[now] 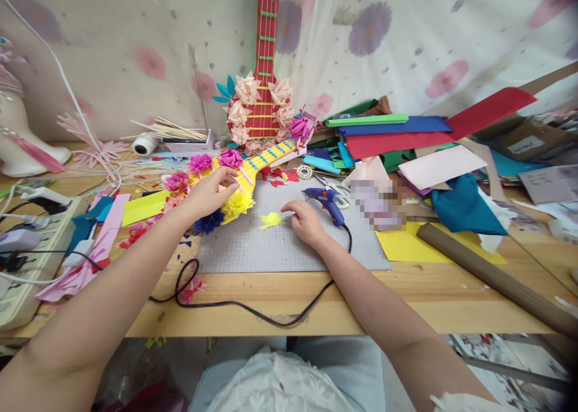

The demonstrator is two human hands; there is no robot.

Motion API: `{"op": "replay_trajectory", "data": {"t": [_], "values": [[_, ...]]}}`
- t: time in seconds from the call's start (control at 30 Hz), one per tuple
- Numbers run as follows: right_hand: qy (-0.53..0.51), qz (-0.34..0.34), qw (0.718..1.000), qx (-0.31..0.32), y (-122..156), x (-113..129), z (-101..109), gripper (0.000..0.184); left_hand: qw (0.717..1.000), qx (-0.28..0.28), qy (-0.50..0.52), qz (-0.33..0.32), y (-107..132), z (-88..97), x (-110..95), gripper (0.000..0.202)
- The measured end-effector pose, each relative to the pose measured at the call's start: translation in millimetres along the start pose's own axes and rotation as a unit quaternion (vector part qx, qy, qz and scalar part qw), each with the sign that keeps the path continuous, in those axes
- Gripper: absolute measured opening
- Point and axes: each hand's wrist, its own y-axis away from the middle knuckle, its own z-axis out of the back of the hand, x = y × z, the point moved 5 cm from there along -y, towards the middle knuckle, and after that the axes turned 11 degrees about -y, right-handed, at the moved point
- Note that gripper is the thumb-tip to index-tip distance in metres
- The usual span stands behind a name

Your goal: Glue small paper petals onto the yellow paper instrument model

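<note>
My left hand [208,192] rests on the body of a small yellow paper guitar [253,166] ringed with pink, yellow and blue paper flowers; its fingers curl over the guitar's edge. My right hand [306,221] lies on the grey cutting mat [289,243], fingers bent, right beside a loose yellow paper flower [271,220] that its fingertips nearly touch. A blue glue gun [326,202] lies just to the right of that hand, its black cord [253,309] looping over the table's front edge.
A larger red paper guitar [264,68] with cream flowers leans on the curtain behind. Stacked coloured paper sheets [406,135] and a teal cloth [465,210] crowd the right side, with a cardboard tube [497,279]. A power strip [31,243] sits at the left.
</note>
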Motion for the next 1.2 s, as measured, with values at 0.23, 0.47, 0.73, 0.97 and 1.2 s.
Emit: {"op": "replay_trajectory", "data": {"t": [0.23, 0.47, 0.73, 0.97, 1.2], "values": [[-0.001, 0.004, 1.0, -0.001, 1, -1, 1, 0.04, 0.984, 0.032, -0.142, -0.102, 3, -5.7, -9, 0.041], [0.004, -0.006, 1.0, 0.007, 2, -2, 1, 0.041, 0.982, 0.032, -0.159, -0.096, 4, -6.8, -4, 0.054], [-0.005, -0.021, 1.0, -0.007, 2, -8, 0, 0.039, 0.989, -0.048, -0.129, -0.061, -1, 5.0, -22, 0.053], [0.012, -0.075, 0.997, -0.014, 2, -16, 1, 0.033, 0.99, 0.033, -0.073, -0.117, 9, -75.8, -75, 0.052], [0.031, -0.076, 0.997, 0.006, 2, -11, -2, 0.021, 0.995, -0.019, -0.063, -0.072, 26, -128.6, -54, 0.056]]}}
